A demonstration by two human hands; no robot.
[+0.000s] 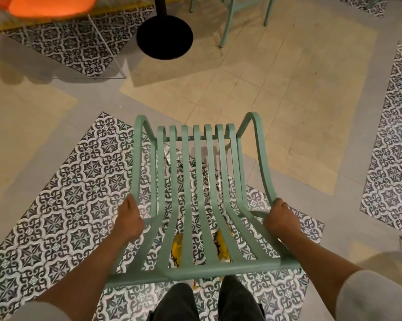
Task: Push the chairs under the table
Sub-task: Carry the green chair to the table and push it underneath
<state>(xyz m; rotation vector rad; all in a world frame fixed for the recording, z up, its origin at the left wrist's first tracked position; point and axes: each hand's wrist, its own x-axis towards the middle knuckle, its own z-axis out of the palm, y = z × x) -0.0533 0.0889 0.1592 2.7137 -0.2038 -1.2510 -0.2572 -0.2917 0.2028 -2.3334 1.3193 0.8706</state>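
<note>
A mint-green slatted metal chair (196,193) stands right in front of me, seen from above and behind its backrest. My left hand (128,220) is closed around the rear of its left armrest. My right hand (280,215) grips the rear of the right armrest in the same way. The table shows only as a black post on a round black base (164,38) on the floor farther ahead, apart from the chair. The tabletop is out of view.
A second mint-green chair (244,10) stands beyond the table base at the top right. An orange seat (49,5) on thin wire legs sits at the top left. The floor mixes beige tiles and patterned black-and-white patches (63,188). My legs are below the backrest.
</note>
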